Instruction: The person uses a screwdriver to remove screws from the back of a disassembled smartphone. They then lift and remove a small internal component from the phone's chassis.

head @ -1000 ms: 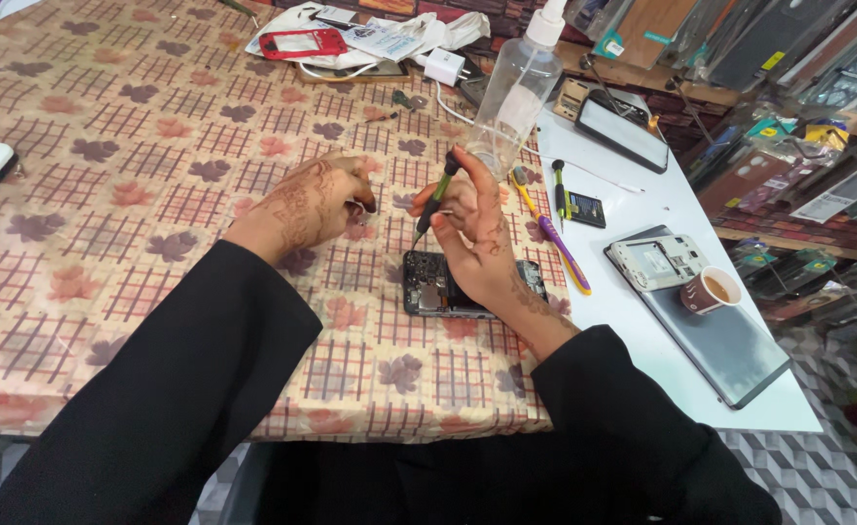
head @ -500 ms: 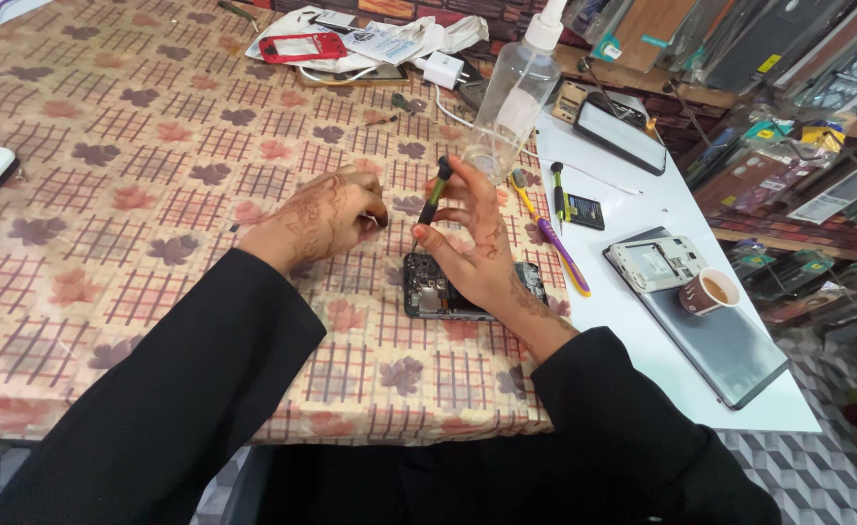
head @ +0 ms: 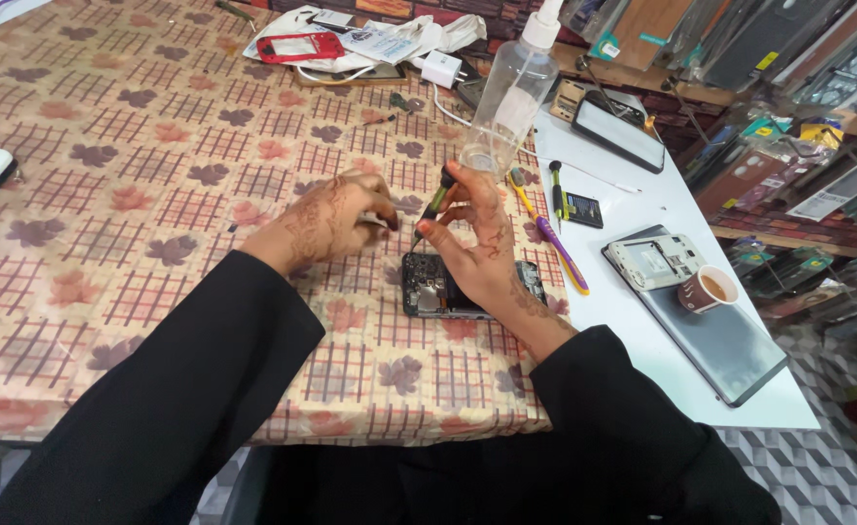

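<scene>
- The right hand (head: pixel 477 248), patterned with henna, grasps a slim black-and-green screwdriver (head: pixel 435 202) between thumb and fingertips, its tip angled down toward the opened dark phone with exposed internals (head: pixel 438 289).
- That phone lies flat on the leaf-and-check patterned tablecloth (head: pixel 156 146), directly below the right hand, which hides part of it, and close to the white work mat (head: pixel 642 243).
- The left hand (head: pixel 326 222), also hennaed, is closed in a pinch just left of the screwdriver; something small and pale shows at its fingertips, too small to tell what.
- Both arms wear black sleeves (head: pixel 185 389).
- A clear plastic spray bottle with a white nozzle (head: pixel 514 92) stands just behind the hands.
- On the white mat lie a purple-handled brush (head: pixel 557 243), a small black battery-like block (head: pixel 581 210), and a black-screened phone (head: pixel 618 134) further back.
- A paper cup of brown tea (head: pixel 709 290) sits on a large dark slab (head: pixel 730 340), beside a grey phone frame (head: pixel 657 261).
- A red phone case (head: pixel 302 47) and a white charger plug (head: pixel 441 69) rest at the far end of the table.
</scene>
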